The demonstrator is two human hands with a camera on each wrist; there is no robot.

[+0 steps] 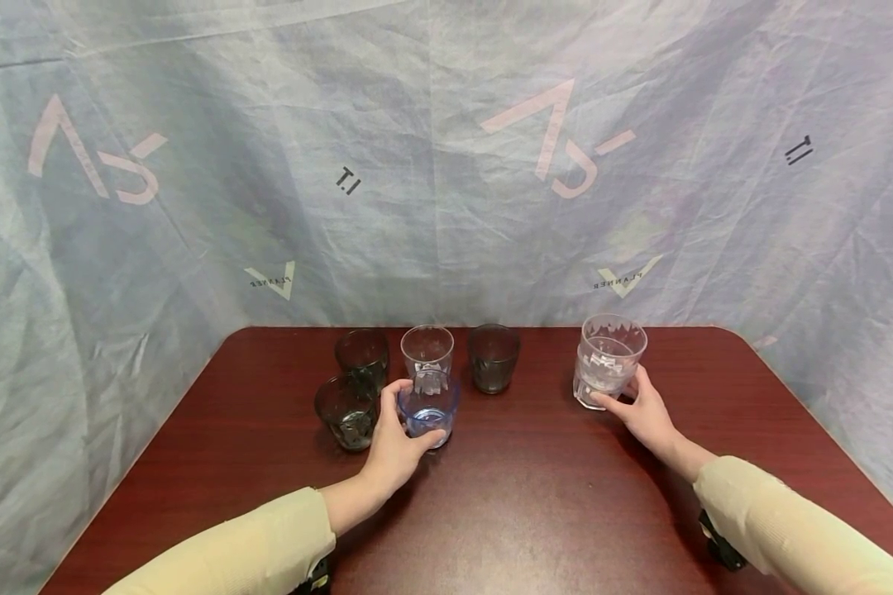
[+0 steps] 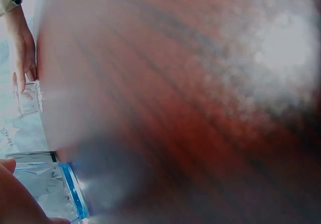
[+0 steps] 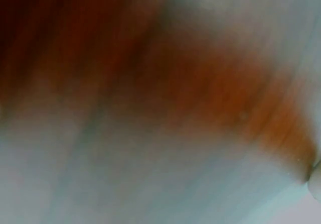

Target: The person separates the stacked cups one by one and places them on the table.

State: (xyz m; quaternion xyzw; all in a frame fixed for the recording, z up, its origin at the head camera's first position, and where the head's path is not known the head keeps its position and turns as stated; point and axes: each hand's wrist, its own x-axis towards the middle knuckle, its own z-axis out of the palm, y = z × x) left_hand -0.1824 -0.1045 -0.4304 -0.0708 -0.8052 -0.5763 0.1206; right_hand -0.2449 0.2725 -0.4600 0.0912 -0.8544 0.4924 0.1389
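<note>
Left hand (image 1: pixel 396 446) curls round the blue glass (image 1: pixel 428 411), front of the cluster on the table (image 1: pixel 536 512); right hand (image 1: pixel 643 413) grips the clear stacked glasses (image 1: pixel 608 361), well apart at right. Best lift straight up (dark glasses (image 1: pixel 351 409) crowd close). Right wrist view is pure blur.

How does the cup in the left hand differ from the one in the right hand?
The blue cup is blue-tinted; the clear cup stack is colourless with cut patterning. The blue cup is single and low; the clear one looks like two nested, standing taller. The blue cup sits among other cups at the left; the clear stack stands alone at the right. Both are upright on the table, each gripped by a hand: left hand, right hand.
</note>
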